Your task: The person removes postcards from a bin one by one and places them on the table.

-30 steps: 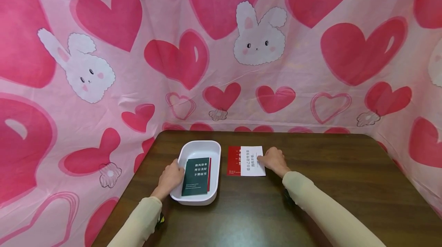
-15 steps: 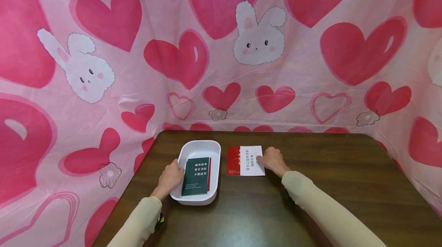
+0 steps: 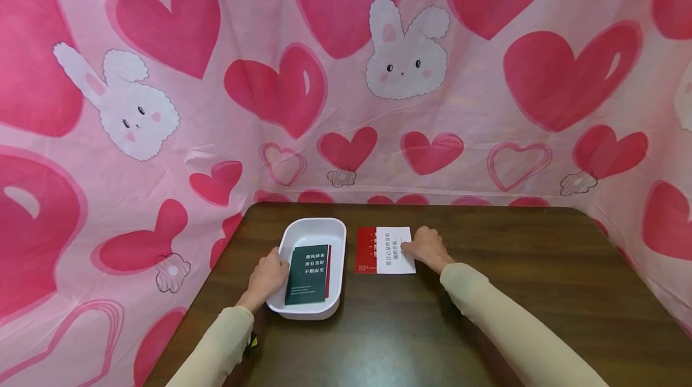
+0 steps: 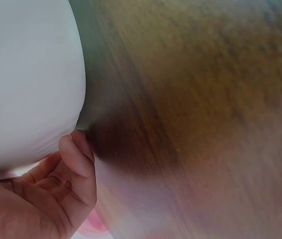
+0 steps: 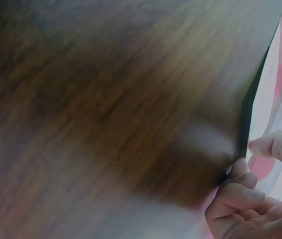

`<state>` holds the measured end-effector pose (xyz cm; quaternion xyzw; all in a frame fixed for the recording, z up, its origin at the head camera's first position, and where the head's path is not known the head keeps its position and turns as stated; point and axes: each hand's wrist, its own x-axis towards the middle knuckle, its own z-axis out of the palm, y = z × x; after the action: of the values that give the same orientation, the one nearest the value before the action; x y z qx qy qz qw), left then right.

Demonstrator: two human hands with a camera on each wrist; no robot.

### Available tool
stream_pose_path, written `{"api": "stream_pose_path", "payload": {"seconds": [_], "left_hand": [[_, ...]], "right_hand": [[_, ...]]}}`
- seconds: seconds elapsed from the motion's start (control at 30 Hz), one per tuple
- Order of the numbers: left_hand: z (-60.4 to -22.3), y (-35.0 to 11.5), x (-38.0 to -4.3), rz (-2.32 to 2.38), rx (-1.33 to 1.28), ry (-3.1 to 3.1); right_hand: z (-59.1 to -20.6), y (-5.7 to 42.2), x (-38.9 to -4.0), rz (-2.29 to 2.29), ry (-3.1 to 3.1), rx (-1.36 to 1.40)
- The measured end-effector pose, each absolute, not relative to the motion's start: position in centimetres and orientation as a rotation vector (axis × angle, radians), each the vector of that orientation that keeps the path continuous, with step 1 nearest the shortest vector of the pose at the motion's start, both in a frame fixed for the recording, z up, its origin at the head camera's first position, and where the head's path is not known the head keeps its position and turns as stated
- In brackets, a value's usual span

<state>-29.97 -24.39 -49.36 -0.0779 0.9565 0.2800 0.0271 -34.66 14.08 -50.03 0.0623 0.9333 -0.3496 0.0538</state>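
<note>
Stretching up from the bottom left of the head view, a pale left sleeve [image 3: 213, 348] slants to the right; a pale right sleeve [image 3: 503, 309] stretches in from the bottom right and slants to the left; a little yellow and dark thing [image 3: 251, 344] pokes out under the left wrist, too small to name.

The left hand [image 3: 268, 276] is bent round the left side of a white tray [image 3: 319, 232] and grips it; in the left wrist view its fingers are curled up against the outside of the tray; inside the tray lies a green card [image 3: 307, 276] with white writing, and a strip of a red card [image 3: 328, 270] peeks out at its right side.

The right hand [image 3: 429, 249] is nearly closed, with thumb and finger pinching the right edge of a white card [image 3: 391, 252]; the other fingers are folded in; the white card has dark sideways writing and covers part of a flat red card [image 3: 366, 252], just to the right of the tray; I cannot tell if the white card is lifted.

All this is on a brown wooden table [image 3: 513, 291] with round far corners; behind it hangs a pink cloth [image 3: 346, 110] with hearts and bunny faces.
</note>
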Motion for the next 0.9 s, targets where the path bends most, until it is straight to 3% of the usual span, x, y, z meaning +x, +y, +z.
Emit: {"api": "stream_pose_path", "payload": {"seconds": [0.9], "left_hand": [[-49.14, -24.24, -29.90, 0.818, -0.228, 2.994]], "right_hand": [[-50.64, 14.76, -34.34, -1.159, 2.862, 0.055]]}}
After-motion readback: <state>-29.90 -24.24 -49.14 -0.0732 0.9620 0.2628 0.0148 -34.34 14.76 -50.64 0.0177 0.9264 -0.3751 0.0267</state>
